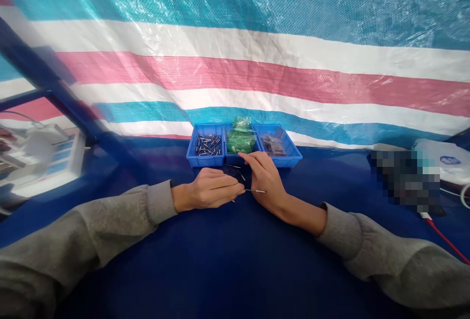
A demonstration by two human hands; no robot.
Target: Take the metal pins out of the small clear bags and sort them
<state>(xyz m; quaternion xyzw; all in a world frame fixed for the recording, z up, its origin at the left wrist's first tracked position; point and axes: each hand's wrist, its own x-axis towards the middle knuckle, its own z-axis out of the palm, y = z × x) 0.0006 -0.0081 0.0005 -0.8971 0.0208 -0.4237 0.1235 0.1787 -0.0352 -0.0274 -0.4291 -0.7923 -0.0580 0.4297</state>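
1. so far, little looks finished: the left hand (pixel 218 190) pinches one metal pin (pixel 259 191), seen against the right hand (pixel 267 181), whose grip i cannot tell.
2. many similar pins (pixel 208 146) lie in the left tray (pixel 205 162), a few loose on the table (pixel 235 260).
3. the white package (pixel 436 149) bears a blue mark (pixel 450 160), too blurred to read.

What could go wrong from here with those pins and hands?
The thin metal pin juts from the left hand's fingertip grip, close to the right hand; a bump might knock it loose. Loose pins lie between the hands, so a sweep of either could scatter them. Green packaging rises above the middle bin's rim near the right hand and might get snagged.
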